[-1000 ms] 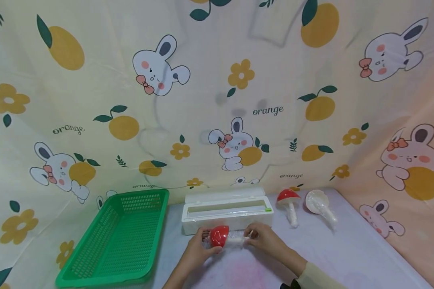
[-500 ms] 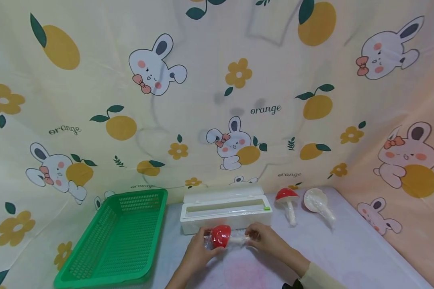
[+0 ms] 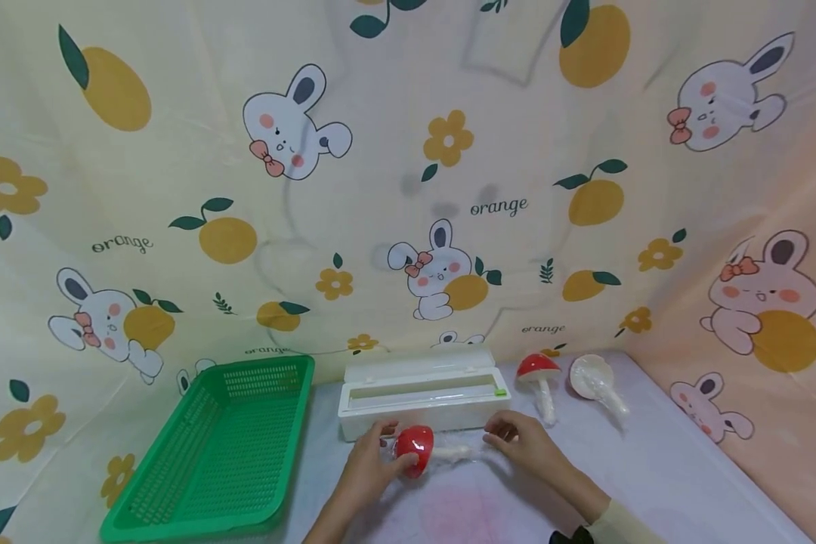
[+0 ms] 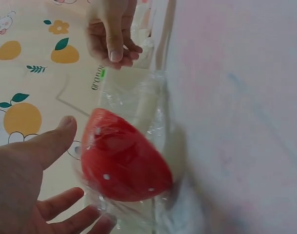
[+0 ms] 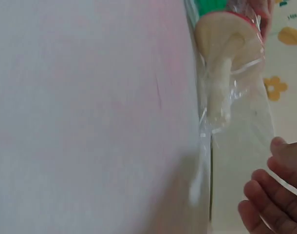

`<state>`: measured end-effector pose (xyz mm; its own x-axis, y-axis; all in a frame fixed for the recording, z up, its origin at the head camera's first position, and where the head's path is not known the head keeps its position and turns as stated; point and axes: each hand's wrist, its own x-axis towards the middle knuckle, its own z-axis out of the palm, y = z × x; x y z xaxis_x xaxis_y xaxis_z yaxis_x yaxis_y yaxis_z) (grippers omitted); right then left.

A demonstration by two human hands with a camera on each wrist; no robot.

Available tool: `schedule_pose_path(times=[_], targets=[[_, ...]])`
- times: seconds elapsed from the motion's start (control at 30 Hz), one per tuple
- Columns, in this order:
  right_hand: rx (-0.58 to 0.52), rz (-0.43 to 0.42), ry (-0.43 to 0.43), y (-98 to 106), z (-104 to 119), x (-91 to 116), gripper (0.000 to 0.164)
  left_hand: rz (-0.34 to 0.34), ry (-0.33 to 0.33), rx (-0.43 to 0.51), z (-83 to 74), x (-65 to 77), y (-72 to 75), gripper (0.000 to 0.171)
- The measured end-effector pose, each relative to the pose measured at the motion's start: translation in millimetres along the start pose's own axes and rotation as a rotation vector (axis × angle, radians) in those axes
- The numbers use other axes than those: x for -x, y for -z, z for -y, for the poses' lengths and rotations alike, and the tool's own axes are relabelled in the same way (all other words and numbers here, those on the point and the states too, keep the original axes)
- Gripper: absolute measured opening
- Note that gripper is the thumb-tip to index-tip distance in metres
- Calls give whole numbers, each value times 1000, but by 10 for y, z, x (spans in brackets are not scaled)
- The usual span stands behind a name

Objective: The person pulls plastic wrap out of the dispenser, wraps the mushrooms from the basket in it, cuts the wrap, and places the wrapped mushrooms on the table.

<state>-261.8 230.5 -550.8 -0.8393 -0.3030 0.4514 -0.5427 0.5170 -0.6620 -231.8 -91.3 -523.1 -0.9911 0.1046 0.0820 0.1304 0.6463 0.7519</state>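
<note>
A toy mushroom (image 3: 416,442) with a red, white-spotted cap lies on its side on the table in clear plastic film (image 5: 250,112). Its cap (image 4: 121,158) faces my left hand (image 3: 369,470) and its pale stem (image 5: 219,95) points right. The thumb and fingers of my left hand are spread beside the cap, not curled round it. Off the stem's end, my right hand (image 3: 527,446) is apart from the film, its fingers loosely bent with nothing between them. Right behind the mushroom stands a white cling film box (image 3: 425,415), lid raised, with a green slider (image 3: 500,392).
At the left stands a green plastic basket (image 3: 282,468) with nothing in it. Two more mushrooms lie at the back right: one red cap up (image 3: 539,367), one underside up (image 3: 593,378), the latter shiny with film. A printed cloth (image 3: 408,189) hangs behind the table.
My right hand has let go of the film at the stem's end and moved right. The left fingers have loosened from the cap. The mushroom stays in about the same place.
</note>
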Motion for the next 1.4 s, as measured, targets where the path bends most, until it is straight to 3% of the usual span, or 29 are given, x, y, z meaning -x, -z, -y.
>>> schedule_pose_path(times=[0.3, 0.53, 0.7, 0.93, 1.4], targets=[[19, -176, -135, 97, -74, -5, 23, 11, -103, 44, -142, -133, 122, 42], [12, -220, -257, 108, -127, -103, 49, 16, -191, 52, -139, -294, 161, 33], [12, -205, -343, 120, -126, -162, 68, 14, -193, 59, -126, -417, 149, 31], [-34, -127, -400, 109, -158, -228, 97, 20, -170, 58, -176, -572, 104, 33], [-63, -67, -444, 37, -332, -364, 97, 51, -151, 87, -332, -774, 33, 27]])
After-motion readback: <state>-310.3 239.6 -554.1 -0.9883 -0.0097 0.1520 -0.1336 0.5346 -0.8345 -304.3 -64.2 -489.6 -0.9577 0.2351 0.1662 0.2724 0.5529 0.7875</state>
